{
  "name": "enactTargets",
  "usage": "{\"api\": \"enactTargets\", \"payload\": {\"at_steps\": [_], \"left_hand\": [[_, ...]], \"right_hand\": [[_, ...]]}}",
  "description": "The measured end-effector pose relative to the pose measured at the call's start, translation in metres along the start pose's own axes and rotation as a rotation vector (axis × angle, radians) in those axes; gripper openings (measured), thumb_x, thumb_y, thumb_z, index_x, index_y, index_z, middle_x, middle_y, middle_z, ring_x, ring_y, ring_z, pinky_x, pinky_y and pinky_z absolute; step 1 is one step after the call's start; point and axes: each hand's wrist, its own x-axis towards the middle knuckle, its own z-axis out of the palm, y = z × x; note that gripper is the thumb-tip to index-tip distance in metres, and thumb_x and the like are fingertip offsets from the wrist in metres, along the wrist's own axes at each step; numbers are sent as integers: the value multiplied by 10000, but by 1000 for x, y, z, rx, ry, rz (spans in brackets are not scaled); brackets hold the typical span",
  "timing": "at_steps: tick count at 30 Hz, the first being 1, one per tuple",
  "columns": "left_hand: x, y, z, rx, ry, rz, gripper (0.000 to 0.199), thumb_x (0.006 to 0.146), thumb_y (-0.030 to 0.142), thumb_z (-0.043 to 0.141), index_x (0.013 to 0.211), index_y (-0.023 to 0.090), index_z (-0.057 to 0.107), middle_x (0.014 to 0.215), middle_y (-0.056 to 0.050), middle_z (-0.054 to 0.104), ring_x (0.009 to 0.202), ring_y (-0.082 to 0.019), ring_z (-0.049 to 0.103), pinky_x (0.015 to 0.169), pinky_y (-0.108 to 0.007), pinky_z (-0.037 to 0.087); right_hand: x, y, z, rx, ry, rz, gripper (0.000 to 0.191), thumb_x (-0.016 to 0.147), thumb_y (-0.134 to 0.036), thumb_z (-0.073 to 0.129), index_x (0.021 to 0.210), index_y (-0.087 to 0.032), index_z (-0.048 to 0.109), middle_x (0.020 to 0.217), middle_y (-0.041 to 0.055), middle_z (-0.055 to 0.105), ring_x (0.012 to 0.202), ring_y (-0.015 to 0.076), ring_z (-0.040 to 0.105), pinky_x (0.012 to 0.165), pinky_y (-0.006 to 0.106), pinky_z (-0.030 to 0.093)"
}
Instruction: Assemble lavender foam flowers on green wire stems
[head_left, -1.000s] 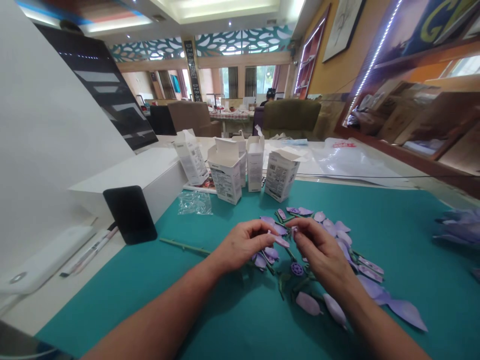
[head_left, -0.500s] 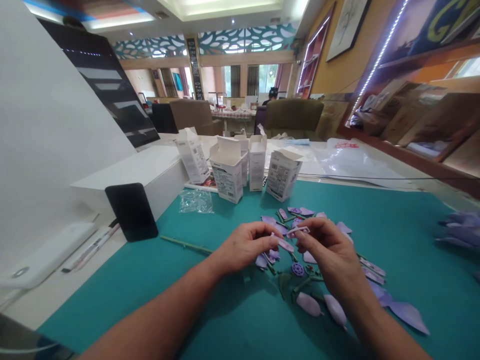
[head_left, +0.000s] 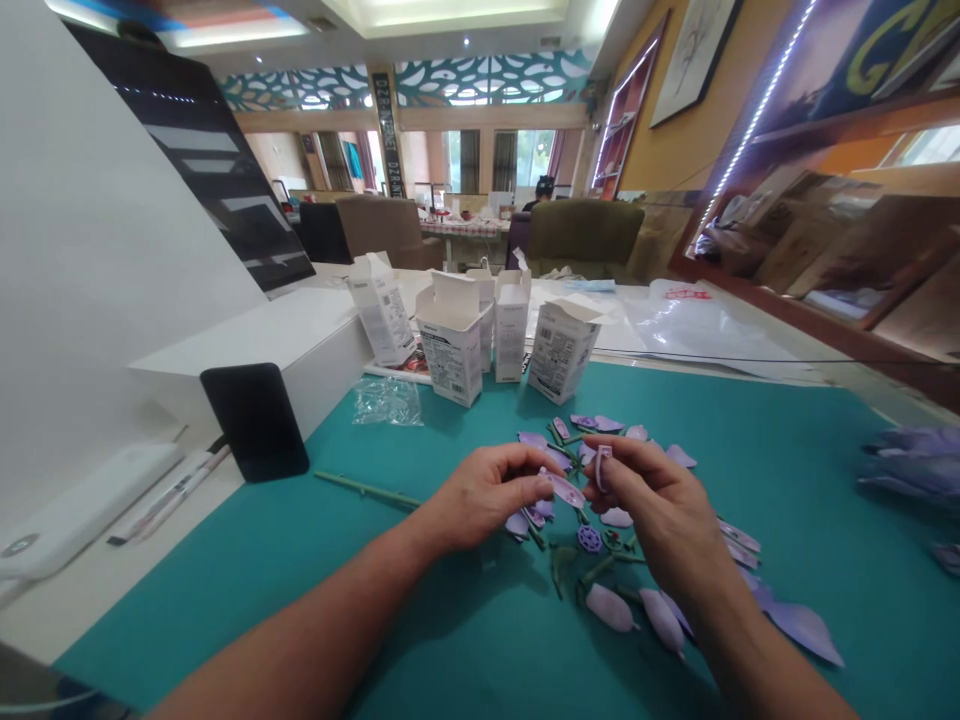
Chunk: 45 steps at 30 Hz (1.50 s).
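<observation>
Between the thumb and fingers of my left hand [head_left: 491, 498] is a pale purple petal piece [head_left: 564, 489], long and narrow. My right hand [head_left: 660, 500] pinches a second small lilac piece [head_left: 602, 466], turned on end close to the first; the two are apart. Beneath both hands lie loose purple petals and green stem pieces. A purple openwork disc [head_left: 589, 539] rests on the green mat [head_left: 465, 640] near my right hand. Two pale bud-shaped pieces [head_left: 611, 607] lie nearer to me, and a large purple petal [head_left: 806, 630] is by my right forearm.
Several opened white boxes [head_left: 450, 350] stand behind the mat, beside a crumpled clear bag [head_left: 387, 401]. At left a black phone-like slab [head_left: 256, 422] leans on a white box [head_left: 255, 330]. A green stem [head_left: 367, 490] lies left of my hands; purple flowers [head_left: 911, 460] are at far right.
My right hand has turned its lilac piece from lying sideways to upright and drawn it slightly away from the left piece. My left hand keeps its hold, and the view has shifted slightly.
</observation>
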Motion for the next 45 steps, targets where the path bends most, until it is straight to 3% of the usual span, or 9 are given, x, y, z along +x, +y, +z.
{"api": "enactTargets", "payload": {"at_steps": [7,11,15,21,25,32,37,45], "left_hand": [[-1,2,1,-13,7,-20,204,756,283,633,899,144,671,760,-11,632,645,-108,516,619,-232,399],[0,1,0,2,9,-22,200,758,283,633,892,140,669,742,-8,630,630,-102,508,599,-223,394],[0,0,0,22,5,-25,207,762,285,636,896,133,672,743,-18,633,633,-106,517,592,-223,401],[1,-4,0,57,2,-9,197,775,282,630,907,148,689,765,-11,643,671,-111,534,615,-217,410],[1,-5,1,39,0,-15,207,772,268,639,929,145,694,791,-23,664,715,-129,564,658,-233,425],[0,-4,1,-30,-6,-35,219,751,294,670,900,136,696,769,-31,667,698,-129,578,654,-236,438],[0,-3,1,-97,10,-10,231,737,300,683,884,122,695,739,-27,654,664,-113,566,634,-224,434],[0,-3,2,-122,60,-30,287,677,313,734,895,128,702,742,-36,671,643,-114,566,614,-229,440]], "right_hand": [[1,2,2,245,-8,205,330,639,-357,762,905,-171,705,711,23,631,553,124,576,457,221,443],[5,7,0,244,-6,195,295,614,-357,787,814,-170,677,676,5,616,522,109,551,435,206,404],[3,7,0,-25,2,0,277,669,-405,747,786,-174,649,604,0,599,512,124,540,451,233,424],[-6,2,0,-635,-88,-537,97,843,-274,573,891,-226,641,790,49,650,659,158,585,559,269,476],[-7,5,0,-736,-111,-684,77,869,-235,546,909,-237,612,820,53,644,696,164,597,582,274,488],[-10,1,5,-602,-126,-690,68,864,-211,567,892,-246,617,847,44,629,773,178,611,669,301,501],[-12,-1,9,-484,-186,-603,135,882,-224,536,924,-261,659,913,57,625,872,195,602,741,323,500],[-11,2,9,-399,-132,-475,83,811,-294,644,866,-239,673,834,45,616,745,181,568,619,292,476]]}}
